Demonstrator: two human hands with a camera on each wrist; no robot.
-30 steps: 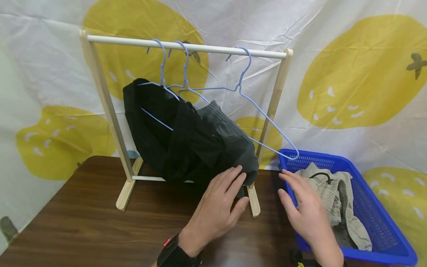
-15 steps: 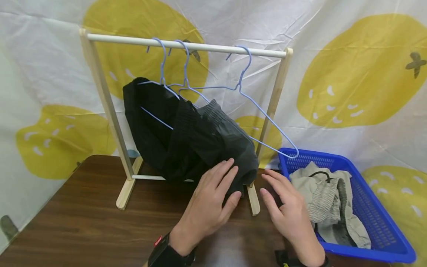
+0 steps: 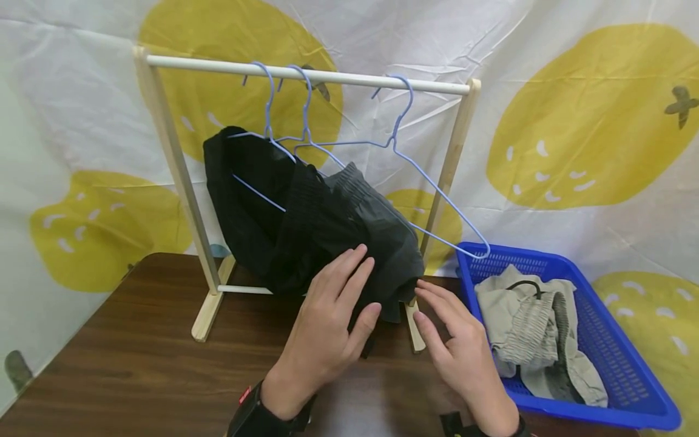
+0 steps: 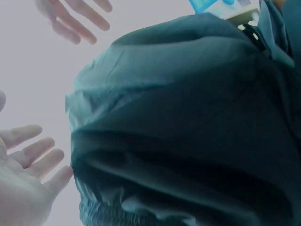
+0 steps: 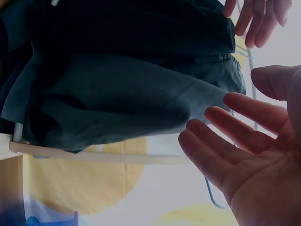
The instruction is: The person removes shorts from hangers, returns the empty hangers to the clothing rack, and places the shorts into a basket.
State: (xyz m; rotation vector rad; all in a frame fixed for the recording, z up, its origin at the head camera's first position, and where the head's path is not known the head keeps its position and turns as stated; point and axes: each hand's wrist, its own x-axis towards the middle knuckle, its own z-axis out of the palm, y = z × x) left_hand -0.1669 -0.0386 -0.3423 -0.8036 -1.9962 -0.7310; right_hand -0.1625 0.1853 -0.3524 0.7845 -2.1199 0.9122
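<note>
Black pants with an elastic waistband hang on a blue wire hanger on the left. Beside them, dark grey pants hang from a second hanger, partly covered by the black ones. My left hand is in front of the pants, fingers extended and overlapping their lower part. To its right, my right hand has its fingers out, with the tips close to the lower right side of the grey pants. The right wrist view shows that palm with nothing in it. A third hanger is bare.
The hangers are on the white rod of a small wooden rack, which stands on a brown table. At right a blue basket holds beige pants with a dark cord. A lemon-print cloth hangs behind.
Both hands have moved left. The right hand has come from in front of the basket to near the grey pants; the left hand has shifted across the front of the hanging pants.
</note>
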